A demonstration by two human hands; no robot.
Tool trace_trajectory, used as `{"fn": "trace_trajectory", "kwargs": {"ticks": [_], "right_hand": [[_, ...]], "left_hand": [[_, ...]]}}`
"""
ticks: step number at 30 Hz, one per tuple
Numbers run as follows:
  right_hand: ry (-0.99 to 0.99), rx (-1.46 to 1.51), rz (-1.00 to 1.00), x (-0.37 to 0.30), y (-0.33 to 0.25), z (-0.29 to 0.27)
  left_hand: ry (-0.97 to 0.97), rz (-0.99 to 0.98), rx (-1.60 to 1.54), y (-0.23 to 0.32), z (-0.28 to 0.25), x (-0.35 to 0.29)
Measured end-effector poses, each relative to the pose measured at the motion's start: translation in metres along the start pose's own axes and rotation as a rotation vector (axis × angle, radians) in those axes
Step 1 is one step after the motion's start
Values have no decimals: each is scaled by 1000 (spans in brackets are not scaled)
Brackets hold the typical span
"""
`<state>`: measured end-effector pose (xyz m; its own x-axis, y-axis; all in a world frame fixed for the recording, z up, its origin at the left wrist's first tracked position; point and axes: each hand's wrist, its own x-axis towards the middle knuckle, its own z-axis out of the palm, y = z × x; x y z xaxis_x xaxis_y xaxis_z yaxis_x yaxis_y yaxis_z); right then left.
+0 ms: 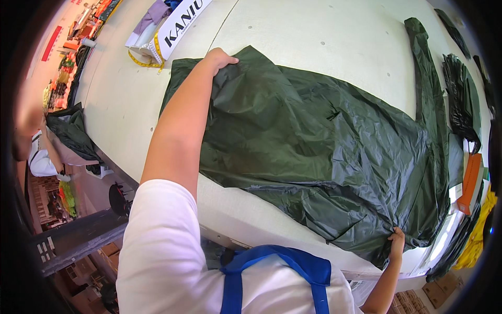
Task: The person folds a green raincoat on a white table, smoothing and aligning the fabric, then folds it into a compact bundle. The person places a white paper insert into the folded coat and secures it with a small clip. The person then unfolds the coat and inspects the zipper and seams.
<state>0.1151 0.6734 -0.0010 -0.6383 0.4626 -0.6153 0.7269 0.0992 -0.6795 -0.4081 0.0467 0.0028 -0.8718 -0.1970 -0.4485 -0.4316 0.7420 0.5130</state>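
Observation:
A dark green raincoat of thin, shiny, creased fabric is spread over the white table. One long sleeve stretches away toward the far right. My left arm reaches across the garment's left part, and my left hand is closed on its far edge, beside a raised corner of fabric. At the near right, by the table's front edge, my right hand pinches gathered fabric. The cloth between the two hands lies mostly flat, with many wrinkles toward the right.
A white box with purple cloth and a yellow tape measure stands at the far left. Black folded plastic, an orange box and yellow fabric line the right. Another person is at the left beside a dark garment.

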Motion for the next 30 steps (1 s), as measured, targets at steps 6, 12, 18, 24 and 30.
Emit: {"fn": "trace_trajectory", "kwargs": {"ticks": [6,12,18,24,30], "right_hand": [[11,42,-130,-10,5,-18],[298,-165,-641,-102,-16,-54],[248,-569,-944,-189,7,-14],[-183,-953,-626,-203,42,53],[-192,-894,-535,-180,61,79]], "left_hand": [[1,314,-389,16,-95,-63],[23,845,-990,-90,-266,-259],[284,434,-919,-327,-218,-443],[258,-278,-554,-489,-101,-432],[814,54,307,-378,-28,-396]]}}
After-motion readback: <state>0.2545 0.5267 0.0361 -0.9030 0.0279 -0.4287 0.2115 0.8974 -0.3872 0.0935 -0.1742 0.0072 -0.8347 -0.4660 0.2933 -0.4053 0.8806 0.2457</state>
